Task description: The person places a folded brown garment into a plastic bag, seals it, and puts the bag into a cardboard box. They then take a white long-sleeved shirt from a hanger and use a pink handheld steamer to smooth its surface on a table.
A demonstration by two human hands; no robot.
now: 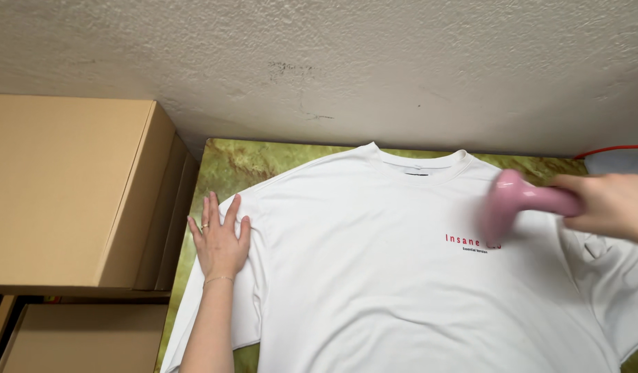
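The left hand (220, 240) lies flat, palm down, on the left sleeve and shoulder of a white T-shirt (374, 276), its forearm running straight up from the bottom edge of the view. Its fingers (210, 211) are fully stretched and slightly fanned, pointing toward the wall; they grip nothing and simply press the cloth down. A ring sits on 1 finger and a thin bracelet circles the wrist.

The right hand (609, 205) reaches in from the right edge, wrist roughly level, fingers curled tight around the handle of a pink handheld steamer (519, 200). The steamer's head points left and down, blurred, resting on or just above the chest of the shirt beside a small red printed mark; whether it touches the fabric cannot be told.

The T-shirt lies spread front-up, collar toward the wall, on a green marbled mat (225, 166). It lies under both hands, the steamer's handle inside the right fingers. 2 cardboard boxes (63, 186) stand just left of the mat.
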